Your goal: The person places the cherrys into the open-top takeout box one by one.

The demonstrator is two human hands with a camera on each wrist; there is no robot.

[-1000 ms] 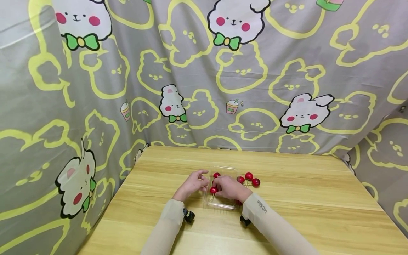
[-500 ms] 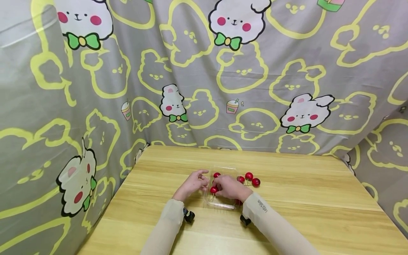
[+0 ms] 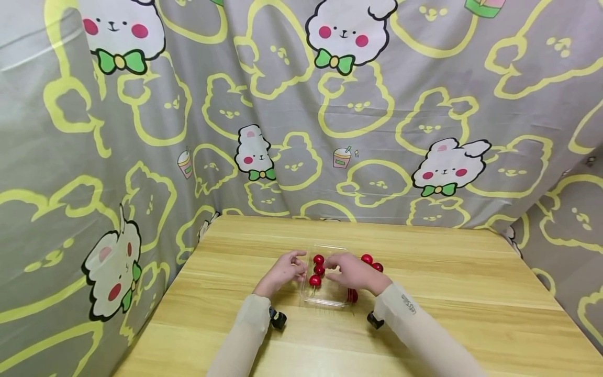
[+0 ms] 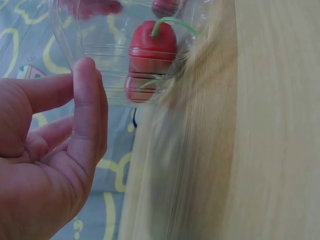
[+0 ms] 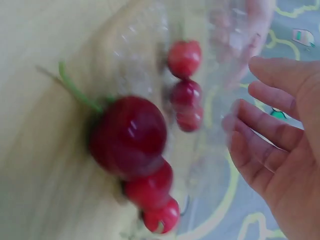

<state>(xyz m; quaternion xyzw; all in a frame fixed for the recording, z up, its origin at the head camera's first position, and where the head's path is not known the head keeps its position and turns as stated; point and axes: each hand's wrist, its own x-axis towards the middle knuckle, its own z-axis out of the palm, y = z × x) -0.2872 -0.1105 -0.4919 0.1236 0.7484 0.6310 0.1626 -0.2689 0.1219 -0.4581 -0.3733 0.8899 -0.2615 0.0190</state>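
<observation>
A clear plastic box (image 3: pixel 330 299) sits on the table, with three red cherries (image 3: pixel 315 281) in a row along its left side. My left hand (image 3: pixel 286 271) is beside the box's left wall; in the left wrist view its fingertips (image 4: pixel 86 67) lie against the plastic, fingers fairly straight. Over the right half of the box hovers my right hand (image 3: pixel 354 271). In the right wrist view its loosely bent fingers (image 5: pixel 272 125) hold nothing. Outside the right wall lies a dark red cherry (image 5: pixel 130 136) with a green stem.
More cherries (image 3: pixel 367 259) lie on the wooden table (image 3: pixel 452 293) to the right of the box, partly behind my right hand. A patterned grey curtain (image 3: pixel 292 120) hangs behind the table and along its sides.
My right hand has risen from among the cherries in the box and moved right, its fingers apart. The middle cherry it covered now shows. The left hand has stayed in place.
</observation>
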